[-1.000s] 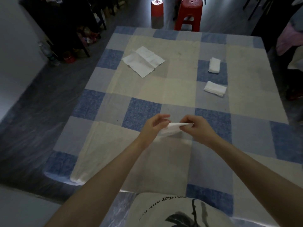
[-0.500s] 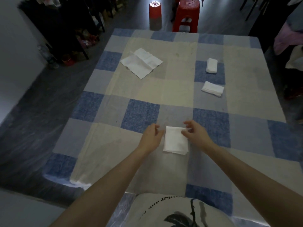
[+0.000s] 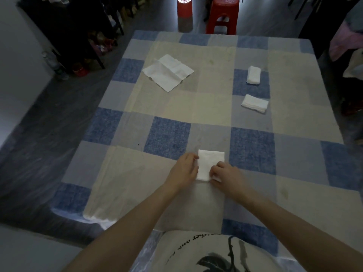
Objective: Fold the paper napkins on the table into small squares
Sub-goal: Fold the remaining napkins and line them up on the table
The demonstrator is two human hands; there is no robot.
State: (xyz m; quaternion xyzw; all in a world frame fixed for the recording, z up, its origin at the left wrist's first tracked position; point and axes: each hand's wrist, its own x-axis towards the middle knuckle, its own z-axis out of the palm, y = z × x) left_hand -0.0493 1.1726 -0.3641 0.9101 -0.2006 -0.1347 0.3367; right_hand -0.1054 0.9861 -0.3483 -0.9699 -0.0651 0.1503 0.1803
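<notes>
Napkin being folded [image 3: 208, 162] lies flat on the surface [image 3: 304, 173], near centre, white and roughly square, partly folded. Left hand [image 3: 185, 172] rests against its left edge, fingers loosely curled, touching the paper; cannot tell if it pinches anything. Right hand [image 3: 225, 173] sits on the near right corner, fingertips pressed down on the paper, corner hidden under the fingers. Both forearms bare, coming in from the near edge. Checked cloth in blue, grey and cream covers the surface. Far right: two folded napkins, one [image 3: 255, 103] nearer, one [image 3: 253, 74] farther, apart from each other. Far left: an unfolded napkin [image 3: 168, 72] lying open with creases. Beyond the far edge, a red stool [image 3: 223, 15] on the floor.
</notes>
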